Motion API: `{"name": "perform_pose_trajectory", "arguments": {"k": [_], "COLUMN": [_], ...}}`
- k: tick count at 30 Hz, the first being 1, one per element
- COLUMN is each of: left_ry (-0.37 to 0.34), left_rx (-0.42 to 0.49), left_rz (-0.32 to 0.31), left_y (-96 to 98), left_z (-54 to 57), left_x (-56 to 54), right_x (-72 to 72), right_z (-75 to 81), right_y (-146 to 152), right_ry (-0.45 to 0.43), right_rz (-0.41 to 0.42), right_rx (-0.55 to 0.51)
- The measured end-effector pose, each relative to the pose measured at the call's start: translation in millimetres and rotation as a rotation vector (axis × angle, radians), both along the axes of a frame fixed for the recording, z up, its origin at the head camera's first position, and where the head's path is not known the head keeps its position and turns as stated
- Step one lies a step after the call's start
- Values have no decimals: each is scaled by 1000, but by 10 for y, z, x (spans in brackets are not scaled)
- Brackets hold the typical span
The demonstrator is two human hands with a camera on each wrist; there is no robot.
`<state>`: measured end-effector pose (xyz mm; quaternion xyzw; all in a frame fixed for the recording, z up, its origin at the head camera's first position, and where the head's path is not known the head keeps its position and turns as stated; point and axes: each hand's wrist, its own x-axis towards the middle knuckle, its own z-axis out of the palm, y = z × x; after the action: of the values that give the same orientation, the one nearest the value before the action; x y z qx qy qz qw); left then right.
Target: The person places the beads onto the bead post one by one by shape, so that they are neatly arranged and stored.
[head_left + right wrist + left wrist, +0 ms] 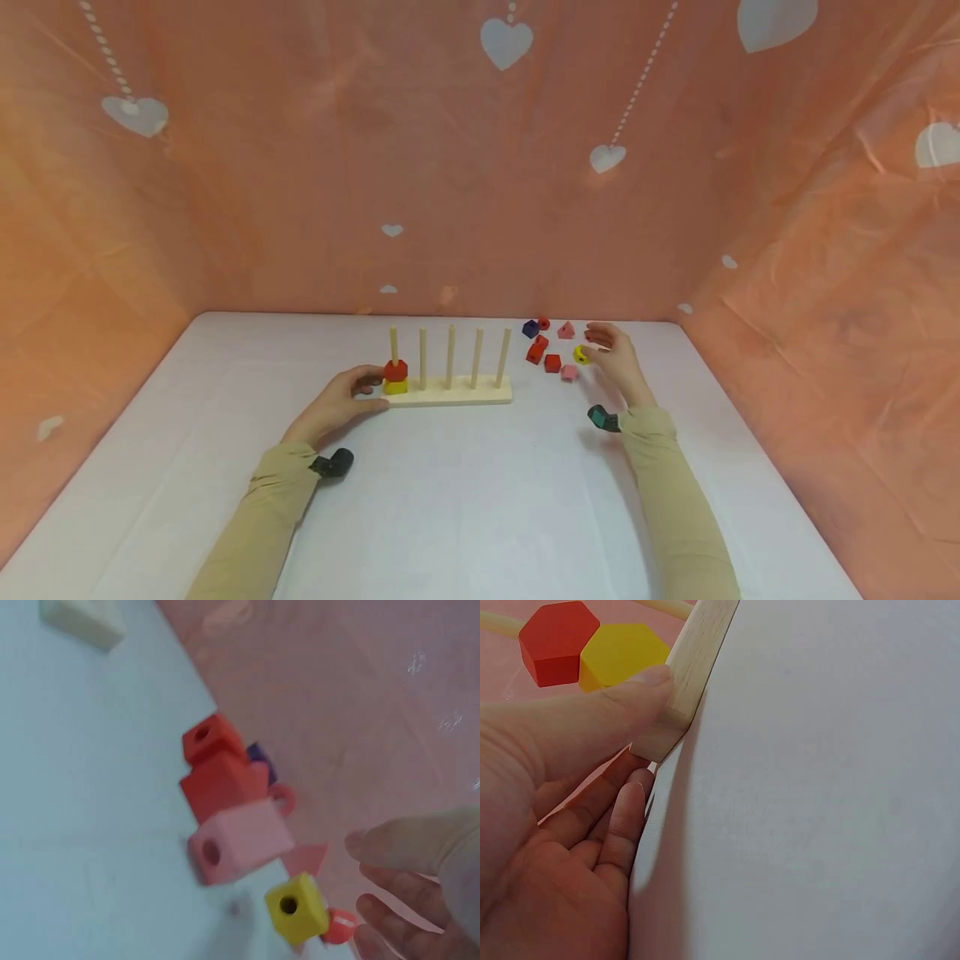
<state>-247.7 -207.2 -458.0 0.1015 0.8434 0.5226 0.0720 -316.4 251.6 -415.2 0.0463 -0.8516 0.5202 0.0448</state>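
Note:
My left hand [337,404] grips the left end of a pale wooden peg stand [457,397], its thumb on the front corner. A red hexagonal bead [396,371] sits over a yellow hexagonal bead [396,387] on the leftmost peg; the other pegs are bare. Over on the right, my right hand [621,360] hovers beside a yellow bead [580,356] with its fingers loosely spread. In the right wrist view that yellow bead [296,909] shows a hole, and a small red bead [339,927] lies close by the fingertips. Nothing shows between those fingers.
Several beads lie scattered to the right of the stand: a dark blue one [531,328], a red cube [552,363], a pink cube [569,373] and a pink triangle [566,331]. An orange cloth with white hearts [450,208] hangs behind the white table [465,500].

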Motion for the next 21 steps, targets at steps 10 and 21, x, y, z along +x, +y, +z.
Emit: {"name": "perform_pose_trajectory", "arguments": {"k": [10, 21], "left_ry": [4, 5], "left_rx": [-8, 14], "left_rz": [3, 2], "left_y": [-5, 3], "left_z": [-27, -6], "left_x": [-13, 0], "right_x": [-59, -53], "right_z": [-206, -215], "right_y": [13, -28], "right_ry": [-183, -134], "right_rz": [-45, -66], "right_rx": [-55, 17]}}
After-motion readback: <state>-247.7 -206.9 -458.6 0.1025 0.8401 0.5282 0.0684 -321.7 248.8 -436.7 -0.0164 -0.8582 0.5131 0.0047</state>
